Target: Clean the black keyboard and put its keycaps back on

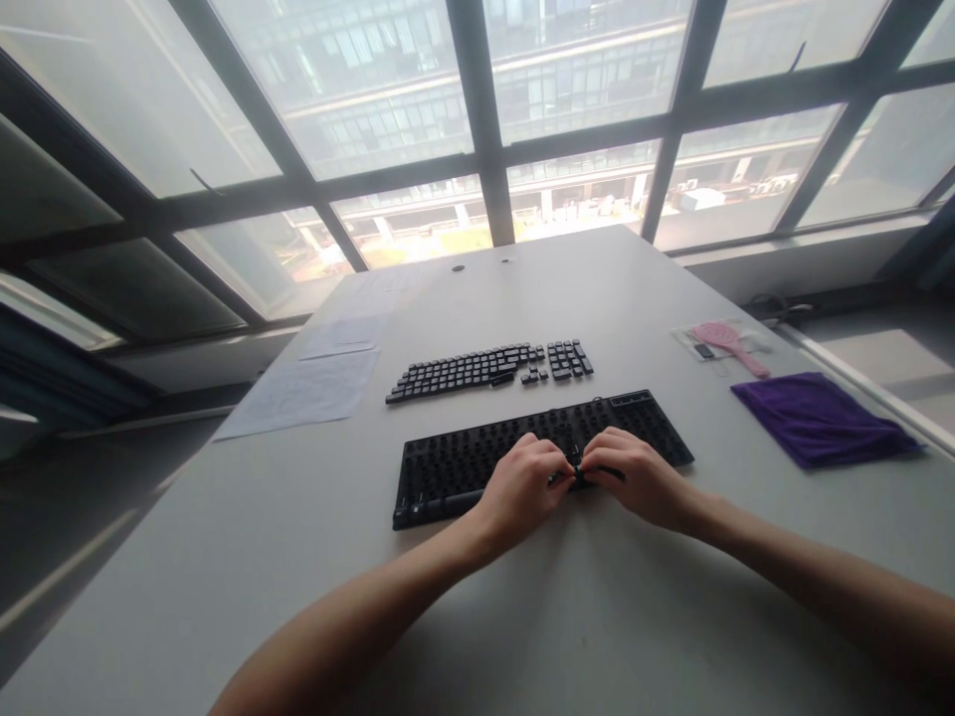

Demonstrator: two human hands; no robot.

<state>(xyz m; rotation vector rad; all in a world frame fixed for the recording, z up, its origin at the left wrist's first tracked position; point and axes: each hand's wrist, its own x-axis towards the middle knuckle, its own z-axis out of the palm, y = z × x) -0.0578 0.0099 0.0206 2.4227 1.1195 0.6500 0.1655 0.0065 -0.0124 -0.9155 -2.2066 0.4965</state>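
A black keyboard base (455, 467) with its keycaps off lies on the grey table (597, 617) in front of me. My left hand (522, 487) and my right hand (634, 477) rest on its near edge, fingers curled and pinched together over a small black part (578, 475) between them. It is too small to name. Beyond the base, the removed black keycaps (484, 370) are laid out in rows in keyboard order.
A purple cloth (821, 418) lies at the right, with a pink brush (727, 343) on a clear bag behind it. Sheets of paper (309, 393) lie at the left. Large windows stand past the table's far edge.
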